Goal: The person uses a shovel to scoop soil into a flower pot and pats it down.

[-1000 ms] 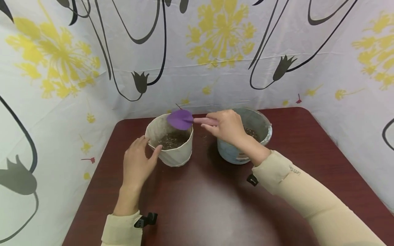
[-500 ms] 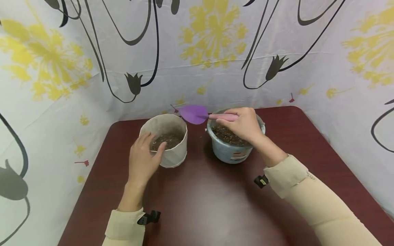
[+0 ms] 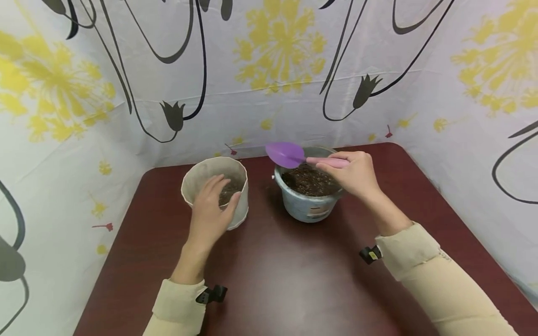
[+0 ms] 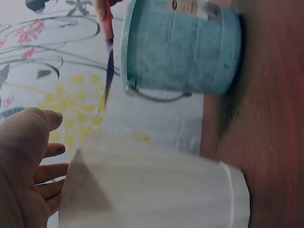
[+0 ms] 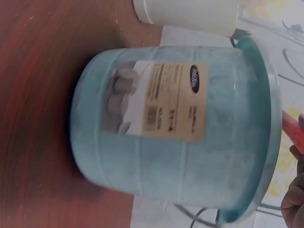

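My right hand (image 3: 357, 175) grips the pink handle of a hand trowel (image 3: 286, 155) with a purple blade. The blade is held level above the far left rim of a blue bucket (image 3: 308, 205), which holds dark soil (image 3: 313, 181). In the right wrist view the bucket's printed label (image 5: 175, 102) faces the camera. My left hand (image 3: 210, 214) is at the near side of a white pot (image 3: 239, 205), fingers spread and relaxed over its rim. Some soil (image 3: 229, 191) shows inside the pot, partly hidden by that hand. Whether those fingers touch the rim I cannot tell.
Both containers stand on a dark red table (image 3: 277, 280), near its back edge, with a gap between them. A patterned cloth (image 3: 277, 107) hangs behind the table and along its sides. The bucket's wire handle (image 4: 161, 97) hangs down its side.
My right hand has carried the trowel rightward from above the white pot to above the blue bucket. The left hand has stayed by the white pot, shifting a little over its rim.
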Motion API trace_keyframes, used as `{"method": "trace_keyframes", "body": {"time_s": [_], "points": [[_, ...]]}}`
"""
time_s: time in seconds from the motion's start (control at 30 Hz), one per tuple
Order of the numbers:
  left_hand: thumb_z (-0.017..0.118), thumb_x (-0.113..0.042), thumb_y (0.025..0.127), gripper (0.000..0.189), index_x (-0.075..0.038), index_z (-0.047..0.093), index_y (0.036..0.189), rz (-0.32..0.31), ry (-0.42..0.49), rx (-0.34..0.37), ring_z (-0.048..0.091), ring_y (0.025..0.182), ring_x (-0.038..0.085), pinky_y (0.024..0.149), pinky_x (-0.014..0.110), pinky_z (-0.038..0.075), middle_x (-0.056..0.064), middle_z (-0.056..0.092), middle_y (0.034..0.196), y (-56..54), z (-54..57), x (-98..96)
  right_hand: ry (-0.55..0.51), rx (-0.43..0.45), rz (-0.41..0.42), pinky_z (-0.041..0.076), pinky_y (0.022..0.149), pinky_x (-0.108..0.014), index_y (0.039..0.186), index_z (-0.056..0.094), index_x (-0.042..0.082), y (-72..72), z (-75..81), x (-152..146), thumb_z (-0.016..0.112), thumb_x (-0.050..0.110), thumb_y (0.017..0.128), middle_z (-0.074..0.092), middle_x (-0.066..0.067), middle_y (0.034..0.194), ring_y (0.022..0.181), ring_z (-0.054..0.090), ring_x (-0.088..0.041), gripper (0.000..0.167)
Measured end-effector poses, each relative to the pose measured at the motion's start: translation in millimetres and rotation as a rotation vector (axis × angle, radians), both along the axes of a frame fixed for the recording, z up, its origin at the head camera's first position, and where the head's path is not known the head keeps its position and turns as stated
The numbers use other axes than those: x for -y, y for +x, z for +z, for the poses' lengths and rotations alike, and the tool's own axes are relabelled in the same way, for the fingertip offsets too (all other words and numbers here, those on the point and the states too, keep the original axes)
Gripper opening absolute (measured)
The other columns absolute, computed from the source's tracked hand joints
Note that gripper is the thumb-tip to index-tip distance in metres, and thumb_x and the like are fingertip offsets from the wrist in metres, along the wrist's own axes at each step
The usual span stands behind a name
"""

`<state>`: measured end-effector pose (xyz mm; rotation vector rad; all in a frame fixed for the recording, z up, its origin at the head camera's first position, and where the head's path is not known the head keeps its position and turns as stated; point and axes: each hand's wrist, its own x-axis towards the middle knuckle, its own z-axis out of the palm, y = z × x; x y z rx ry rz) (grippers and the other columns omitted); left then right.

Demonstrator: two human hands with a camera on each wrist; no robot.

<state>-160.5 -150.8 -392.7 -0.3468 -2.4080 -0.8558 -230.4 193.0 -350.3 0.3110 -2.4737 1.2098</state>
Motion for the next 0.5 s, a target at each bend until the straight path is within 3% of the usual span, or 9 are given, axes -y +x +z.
{"method": "trace_keyframes", "body": {"time_s": [0.17, 0.3, 0.5], "points": [[0.070, -0.027, 0.096, 0.042, 0.002, 0.067, 0.126, -0.078, 0.009, 0.002, 0.051, 0.134, 0.034, 0.114, 0.047, 0.037, 0.019, 0.061, 0.136, -6.2, 6.3, -25.2, 0.001, 0.022, 0.005, 0.048, 0.064, -0.016, 0.099, 0.083, 0.013, 2.5, 0.3, -15, 0.088, 0.039, 0.079, 0.078, 0.002, 0.089, 0.088, 0.067, 0.002, 0.033], [0.066, -0.030, 0.098, 0.042, -0.002, 0.067, 0.129, -0.152, -0.003, 0.045, 0.054, 0.133, 0.031, 0.111, 0.046, 0.042, 0.014, 0.060, 0.141, -9.0, 9.0, -50.6, 0.044, 0.028, -0.007, 0.047, 0.059, -0.018, 0.095, 0.083, 0.013, 5.4, 3.4, -31, 0.087, 0.036, 0.080, 0.078, 0.001, 0.088, 0.080, 0.066, 0.002, 0.028], [0.063, -0.033, 0.100, 0.047, -0.001, 0.064, 0.135, -0.216, -0.060, 0.144, 0.048, 0.138, 0.030, 0.115, 0.043, 0.037, 0.013, 0.054, 0.148, -21.4, -0.1, -80.1, 0.155, 0.090, 0.001, 0.048, 0.063, -0.019, 0.090, 0.084, 0.016, 5.2, 2.9, -46, 0.086, 0.038, 0.081, 0.078, 0.003, 0.083, 0.084, 0.068, -0.008, 0.024]]}}
